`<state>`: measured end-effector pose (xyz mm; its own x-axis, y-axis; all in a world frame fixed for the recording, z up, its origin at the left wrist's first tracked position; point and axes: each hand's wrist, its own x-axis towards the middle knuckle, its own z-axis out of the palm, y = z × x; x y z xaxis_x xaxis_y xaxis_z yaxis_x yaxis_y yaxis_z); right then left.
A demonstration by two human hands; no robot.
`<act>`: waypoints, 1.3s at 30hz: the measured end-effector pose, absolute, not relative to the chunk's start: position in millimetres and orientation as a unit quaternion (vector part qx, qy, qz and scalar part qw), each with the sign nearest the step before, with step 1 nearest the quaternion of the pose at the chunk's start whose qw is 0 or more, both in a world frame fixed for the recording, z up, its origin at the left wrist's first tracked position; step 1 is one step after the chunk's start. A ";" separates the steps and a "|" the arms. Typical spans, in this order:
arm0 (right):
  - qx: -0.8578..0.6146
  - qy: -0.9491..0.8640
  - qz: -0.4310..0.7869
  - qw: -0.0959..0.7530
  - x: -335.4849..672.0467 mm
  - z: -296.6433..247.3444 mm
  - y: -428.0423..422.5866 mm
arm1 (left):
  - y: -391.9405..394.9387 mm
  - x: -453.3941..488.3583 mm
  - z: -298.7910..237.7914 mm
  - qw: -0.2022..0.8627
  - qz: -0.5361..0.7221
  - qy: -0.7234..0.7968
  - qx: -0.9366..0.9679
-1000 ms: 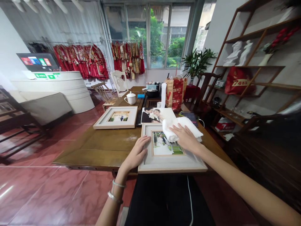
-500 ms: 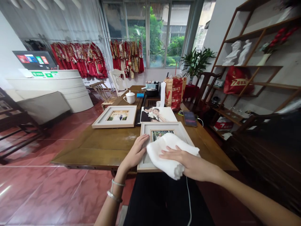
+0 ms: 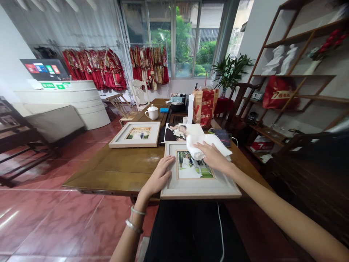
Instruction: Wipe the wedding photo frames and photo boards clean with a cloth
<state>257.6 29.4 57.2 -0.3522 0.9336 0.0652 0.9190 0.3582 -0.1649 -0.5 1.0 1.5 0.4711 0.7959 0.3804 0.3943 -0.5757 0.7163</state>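
A white-framed wedding photo (image 3: 196, 183) lies flat at the near edge of the wooden table (image 3: 122, 171). My left hand (image 3: 159, 177) rests flat on the frame's left border, fingers stretched out. My right hand (image 3: 214, 157) presses a folded white cloth (image 3: 207, 143) onto the frame's far right part, fingers laid over the cloth. The picture under the glass shows below the cloth.
A second framed photo (image 3: 135, 134) lies to the left, and an unframed print (image 3: 177, 131) behind. A phone (image 3: 223, 135), a red paper bag (image 3: 205, 106) and a white teapot (image 3: 152, 112) stand farther back. Shelves (image 3: 294, 98) stand right; red garments (image 3: 92, 71) hang behind.
My right hand dragged the cloth from the frame's far side down to its near edge, then back up to the far right. My left hand stayed on the frame's left border.
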 end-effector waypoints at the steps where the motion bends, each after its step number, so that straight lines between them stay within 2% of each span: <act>1: -0.559 -0.824 0.052 0.073 249.2 56.8 30.4 | 1.2 -0.2 1.3 0.276 0.359 0.367 0.813; 9: -0.495 -0.864 0.083 0.037 197.1 59.3 -7.5 | 5.0 -0.1 -5.2 0.261 0.360 0.387 0.808; 18: -0.281 -0.934 0.222 -0.008 239.1 96.9 -96.9 | 2.6 -0.7 -2.6 0.268 0.377 0.378 0.802; 23: -0.396 -0.896 0.198 -0.040 263.7 106.0 -109.9 | -1.8 1.1 3.2 0.281 0.370 0.367 0.806; 28: -0.493 -0.858 0.139 -0.039 250.4 91.3 -86.6 | -1.3 4.0 2.7 0.277 0.375 0.391 0.794; 34: -0.355 -0.918 0.171 0.046 205.7 76.5 -75.3 | -2.0 5.1 4.2 0.275 0.371 0.401 0.791; 39: -0.311 -0.931 0.193 0.005 222.8 88.7 -94.7 | 0.2 3.9 1.6 0.267 0.368 0.389 0.801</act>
<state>222.8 -94.7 88.7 -0.8064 0.5808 -0.1109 0.5771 0.7323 -0.3616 3.9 0.2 1.6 0.4270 0.8196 0.3820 0.4261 -0.5550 0.7144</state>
